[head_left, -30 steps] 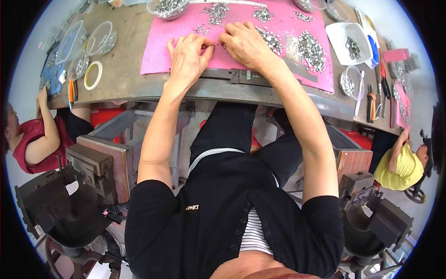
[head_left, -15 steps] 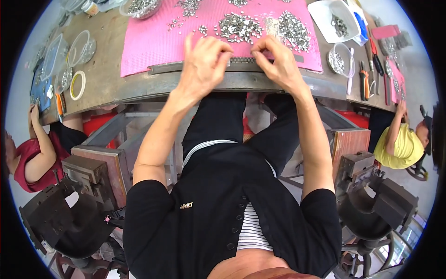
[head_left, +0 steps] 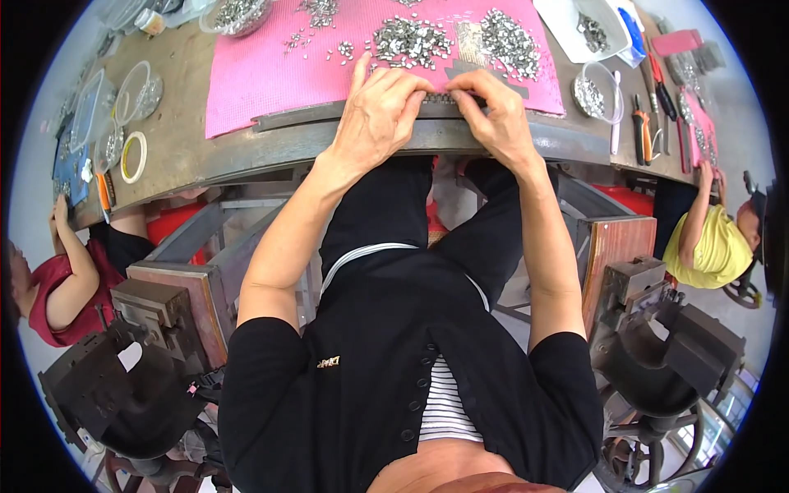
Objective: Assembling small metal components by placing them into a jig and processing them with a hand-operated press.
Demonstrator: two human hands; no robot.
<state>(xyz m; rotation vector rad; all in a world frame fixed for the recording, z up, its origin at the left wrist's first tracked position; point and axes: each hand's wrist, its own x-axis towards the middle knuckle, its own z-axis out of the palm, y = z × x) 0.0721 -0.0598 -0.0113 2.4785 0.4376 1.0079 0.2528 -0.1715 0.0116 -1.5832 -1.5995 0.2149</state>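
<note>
Both hands meet at the near edge of the pink mat (head_left: pixel 246 90), over a long dark metal bar (head_left: pixel 300 116). A short row of small metal pieces (head_left: pixel 439 98) shows between them. My left hand (head_left: pixel 380 107) is closed, thumb and fingertips pressed at the row's left end, index finger curled over. At the right end, my right hand (head_left: pixel 495 113) pinches with thumb and index finger. Fingers hide the ends of the row. Just behind lie a flat grey metal strip (head_left: pixel 515 89) and two heaps of small silver pieces, a middle heap (head_left: pixel 411 43) and a right heap (head_left: pixel 511 45).
At left are a bowl of pieces (head_left: pixel 238 15), clear tubs (head_left: pixel 140 94) and a tape roll (head_left: pixel 134 158). A white tray (head_left: pixel 567 37), a clear cup (head_left: pixel 593 92) and orange-handled pliers (head_left: pixel 641 131) lie right. Co-workers sit at both sides, a red sleeve (head_left: pixel 66 300) and a yellow shirt (head_left: pixel 708 246).
My hands have shifted slightly right and lower, fingers closer in around the row. The grey strip behind my right hand now lies at a different angle, with more of it showing.
</note>
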